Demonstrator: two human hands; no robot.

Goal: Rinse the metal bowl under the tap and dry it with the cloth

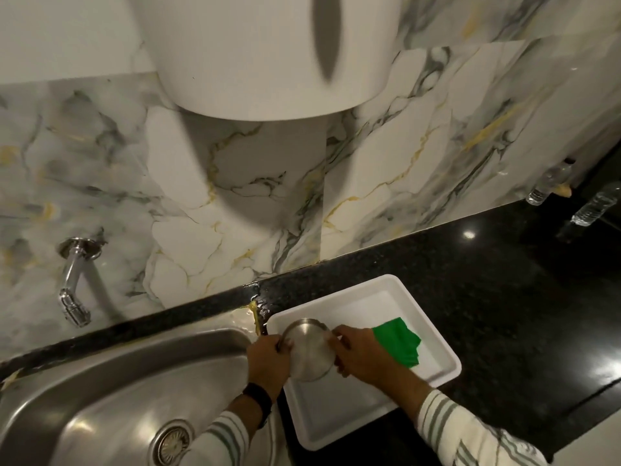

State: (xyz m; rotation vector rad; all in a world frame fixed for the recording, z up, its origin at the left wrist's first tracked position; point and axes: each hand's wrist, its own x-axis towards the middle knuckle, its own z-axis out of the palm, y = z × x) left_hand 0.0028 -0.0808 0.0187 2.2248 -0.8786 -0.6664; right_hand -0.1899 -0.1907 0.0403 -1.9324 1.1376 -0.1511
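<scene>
tap [74, 290]: on the wall at 9 o'clock from the bowl, well apart; no water seen running
sink [100, 398]: below the tap, at 8 o'clock from the bowl
left hand [267, 359]: fingers closed on the bowl's left rim
bowl [311, 349]: gripped from both sides over the near left of the white tray [369, 422], tilted; whether it touches the tray I cannot tell
right hand [361, 356]: fingers clamped on the bowl's right rim
cloth [400, 341]: green, lying in the tray at 3 o'clock from the bowl, just beside the right hand
risk: smooth metal may slip once wet; carried toward 9 o'clock it could knock the tray rim or sink edge; drips could wet the cloth before drying
</scene>
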